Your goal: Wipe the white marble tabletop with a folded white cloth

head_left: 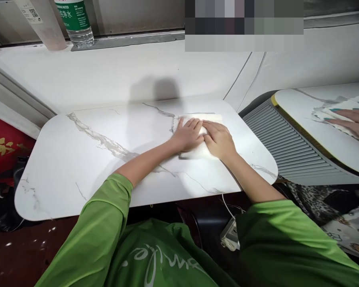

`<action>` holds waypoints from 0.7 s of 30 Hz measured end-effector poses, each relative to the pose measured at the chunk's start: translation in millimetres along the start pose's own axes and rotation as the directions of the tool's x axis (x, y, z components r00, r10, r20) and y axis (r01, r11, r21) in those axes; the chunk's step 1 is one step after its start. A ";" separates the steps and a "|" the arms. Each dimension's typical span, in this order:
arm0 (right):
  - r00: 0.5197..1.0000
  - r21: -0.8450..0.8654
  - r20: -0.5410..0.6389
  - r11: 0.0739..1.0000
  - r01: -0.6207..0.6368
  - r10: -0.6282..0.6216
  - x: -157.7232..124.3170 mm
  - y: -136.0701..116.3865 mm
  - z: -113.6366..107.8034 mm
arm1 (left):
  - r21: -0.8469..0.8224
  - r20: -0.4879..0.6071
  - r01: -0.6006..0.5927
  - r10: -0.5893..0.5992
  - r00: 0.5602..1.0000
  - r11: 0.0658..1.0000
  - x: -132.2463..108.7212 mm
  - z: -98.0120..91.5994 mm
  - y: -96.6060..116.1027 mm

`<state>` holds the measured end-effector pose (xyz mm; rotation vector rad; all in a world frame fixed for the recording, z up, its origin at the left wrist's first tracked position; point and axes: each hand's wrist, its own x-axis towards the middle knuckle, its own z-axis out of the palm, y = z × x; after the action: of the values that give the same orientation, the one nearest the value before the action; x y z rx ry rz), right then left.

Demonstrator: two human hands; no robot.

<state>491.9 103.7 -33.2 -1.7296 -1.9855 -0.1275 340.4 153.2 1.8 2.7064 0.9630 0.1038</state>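
A folded white cloth (210, 118) lies on the white marble-patterned table (77, 159), right of its middle. My left hand (187, 134) rests flat on the cloth's near left part, fingers pointing right. My right hand (218, 138) presses flat on it beside the left, fingertips touching the left hand's. Both palms cover most of the cloth; only its far edge and near rim show. Green sleeves cover my upper arms.
A water bottle (76, 22) and a pale tube (44, 24) stand on the back ledge. At right, another person's hand (354, 123) presses a white cloth (337, 109) on a second table. A grey ribbed panel (287, 147) sits between the tables. A white plug (229, 235) hangs below.
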 end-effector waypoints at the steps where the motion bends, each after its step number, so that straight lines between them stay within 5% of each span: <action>1: 1.000 0.001 -0.008 1.000 0.000 0.000 10.6 3.4 5.8 | 0.001 0.014 0.007 -0.007 1.000 1.000 7.0 -3.5 -7.6; 11: 1.000 0.013 0.011 1.000 0.028 -0.028 88.4 19.3 44.8 | 0.013 -0.039 0.104 -0.103 0.994 0.995 51.3 -18.5 -65.3; 21: 1.000 0.002 0.010 1.000 0.023 -0.023 69.1 -2.5 39.2 | 0.002 -0.050 0.110 -0.109 0.993 0.994 29.5 -13.2 -61.8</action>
<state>472.8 180.8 -37.4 -1.7102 -2.0125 -0.1248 323.6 220.7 -2.9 2.6604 1.1254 0.1485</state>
